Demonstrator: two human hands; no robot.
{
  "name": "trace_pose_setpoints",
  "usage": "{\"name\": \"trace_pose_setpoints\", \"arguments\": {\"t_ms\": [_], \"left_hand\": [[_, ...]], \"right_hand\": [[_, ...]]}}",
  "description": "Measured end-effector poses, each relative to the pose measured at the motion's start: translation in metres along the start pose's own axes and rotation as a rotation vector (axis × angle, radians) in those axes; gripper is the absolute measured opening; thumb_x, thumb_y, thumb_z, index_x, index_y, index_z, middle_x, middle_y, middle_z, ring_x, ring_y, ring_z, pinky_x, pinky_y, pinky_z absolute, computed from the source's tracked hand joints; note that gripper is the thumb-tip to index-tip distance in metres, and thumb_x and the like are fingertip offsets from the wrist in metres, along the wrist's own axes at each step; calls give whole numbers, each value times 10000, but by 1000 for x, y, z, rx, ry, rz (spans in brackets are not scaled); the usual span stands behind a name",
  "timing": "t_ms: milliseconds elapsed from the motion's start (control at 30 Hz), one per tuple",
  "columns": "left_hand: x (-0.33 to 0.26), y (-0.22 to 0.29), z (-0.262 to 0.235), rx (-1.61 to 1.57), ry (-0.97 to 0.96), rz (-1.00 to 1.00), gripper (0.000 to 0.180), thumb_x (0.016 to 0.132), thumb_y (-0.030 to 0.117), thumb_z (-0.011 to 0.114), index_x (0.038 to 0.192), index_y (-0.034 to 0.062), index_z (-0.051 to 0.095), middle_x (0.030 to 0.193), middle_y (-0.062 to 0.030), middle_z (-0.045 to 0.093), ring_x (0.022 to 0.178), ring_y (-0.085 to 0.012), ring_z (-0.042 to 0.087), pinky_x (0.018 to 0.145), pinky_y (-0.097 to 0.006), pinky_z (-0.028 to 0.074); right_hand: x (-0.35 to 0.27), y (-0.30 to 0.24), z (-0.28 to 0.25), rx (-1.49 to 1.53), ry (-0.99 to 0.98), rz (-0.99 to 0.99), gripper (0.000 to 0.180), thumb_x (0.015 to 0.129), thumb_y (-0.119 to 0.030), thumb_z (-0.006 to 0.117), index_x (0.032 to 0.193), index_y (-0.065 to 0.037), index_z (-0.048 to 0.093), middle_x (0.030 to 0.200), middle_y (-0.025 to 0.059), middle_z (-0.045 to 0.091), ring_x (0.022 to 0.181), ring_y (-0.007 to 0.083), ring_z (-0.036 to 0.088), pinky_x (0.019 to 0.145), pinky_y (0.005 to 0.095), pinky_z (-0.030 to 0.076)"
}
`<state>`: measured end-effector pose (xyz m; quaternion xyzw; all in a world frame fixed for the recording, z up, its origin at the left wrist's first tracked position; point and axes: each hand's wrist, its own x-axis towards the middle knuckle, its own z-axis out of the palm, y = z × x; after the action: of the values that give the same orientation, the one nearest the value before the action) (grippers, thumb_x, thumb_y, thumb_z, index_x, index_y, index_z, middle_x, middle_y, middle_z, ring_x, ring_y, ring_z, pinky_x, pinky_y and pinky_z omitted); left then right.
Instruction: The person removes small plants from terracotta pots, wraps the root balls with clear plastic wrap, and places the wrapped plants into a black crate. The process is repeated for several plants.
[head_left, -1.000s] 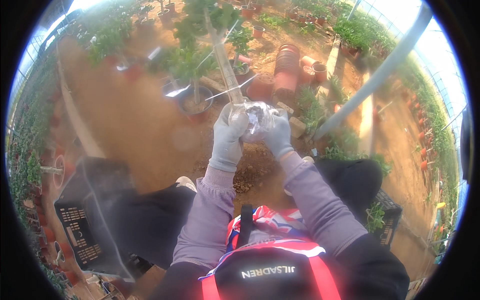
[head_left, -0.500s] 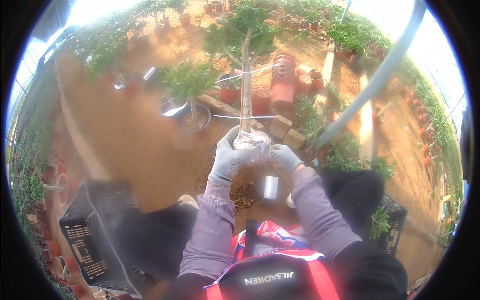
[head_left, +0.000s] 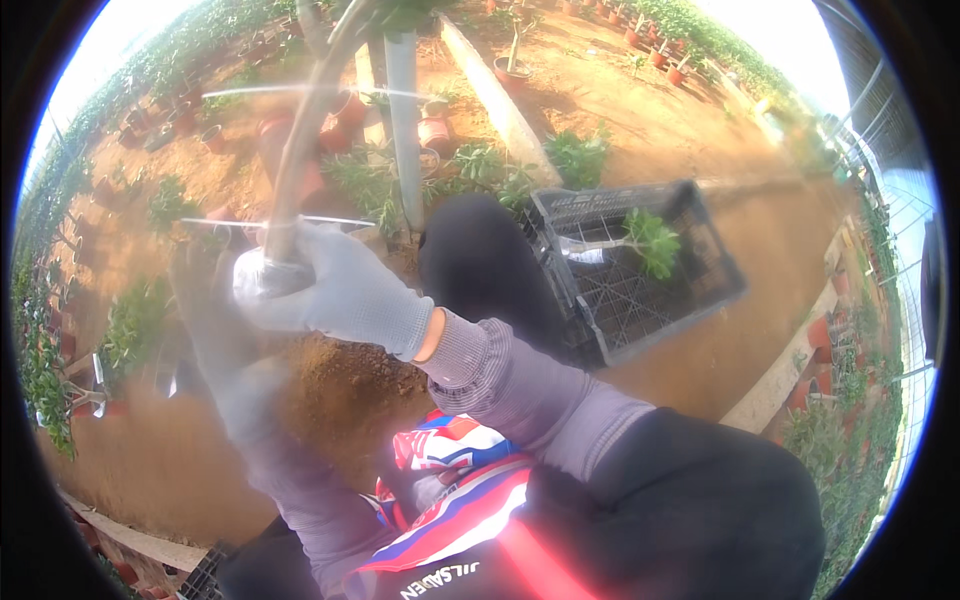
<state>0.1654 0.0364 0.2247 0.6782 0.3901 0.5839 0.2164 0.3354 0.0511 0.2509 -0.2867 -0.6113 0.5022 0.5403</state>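
Note:
A potted-type plant with a bare woody trunk [head_left: 297, 160] stands tilted in front of me, its leafy top cut off by the upper edge. Two thin white ties cross the trunk, the lower white tie [head_left: 340, 221] just above my glove. Shiny clear film wrap [head_left: 258, 277] surrounds the trunk's base. My right hand [head_left: 350, 290], in a grey glove, is closed round this wrapped base. Smeared by motion, my left hand [head_left: 240, 380] is below and left of the base. Its fingers are too blurred to read.
To the right lies a black plastic crate [head_left: 665, 310] holding a small leafy cutting [head_left: 652, 243] with a white-wrapped end. A grey metal post [head_left: 404, 130] rises ahead. Loose soil [head_left: 360, 375] is heaped between my legs. Reddish pots [head_left: 434, 133] and greenery stand beyond.
The view has turned right, bringing the crate with the cutting into sight. My right hand has come onto the wrapped base; my left hand has left it and moved down.

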Motion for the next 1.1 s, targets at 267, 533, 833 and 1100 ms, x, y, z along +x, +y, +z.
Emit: {"name": "trace_pose_setpoints", "arguments": {"t_ms": [267, 533, 833, 1100], "left_hand": [[-6, -34, -44, -328, 273, -335, 665, 829, 23, 558, 1470, 13, 383, 1408, -145, 469, 1224, -233, 518, 1019, -371, 462], [-36, -105, -89, -289, 240, -374, 544, 898, 17, 474, 1441, 14, 442, 1458, -170, 438, 1269, -270, 499, 1080, -396, 449], [-20, -107, -61, -463, 506, -758, 457, 1032, 240, 503, 1415, -6, 462, 1455, -167, 455, 1291, -249, 505, 1088, -374, 437], [-25, -116, -53, -332, 431, -769, 436, 1041, 229, 487, 1414, 3, 476, 1455, -150, 470, 1284, -227, 519, 1063, -340, 437]], "right_hand": [[-88, -84, -225, -162, 526, 143, 511, 863, -219, 735, 1295, -12, 557, 1134, 69, 646, 990, 141, 636, 899, 284, 509], [-230, 33, -403, -1115, 414, 102, 101, 800, -82, 621, 897, -97, 646, 948, 96, 679, 782, 275, 667, 670, 393, 541], [-253, 148, -438, 412, 1180, 759, 453, 874, -240, 726, 1288, -135, 574, 1261, 128, 595, 1154, 375, 563, 908, 715, 423], [-287, 203, -431, 243, 984, 709, 463, 871, -58, 689, 1315, -71, 557, 1156, 93, 662, 1004, 247, 664, 893, 429, 551]]}}
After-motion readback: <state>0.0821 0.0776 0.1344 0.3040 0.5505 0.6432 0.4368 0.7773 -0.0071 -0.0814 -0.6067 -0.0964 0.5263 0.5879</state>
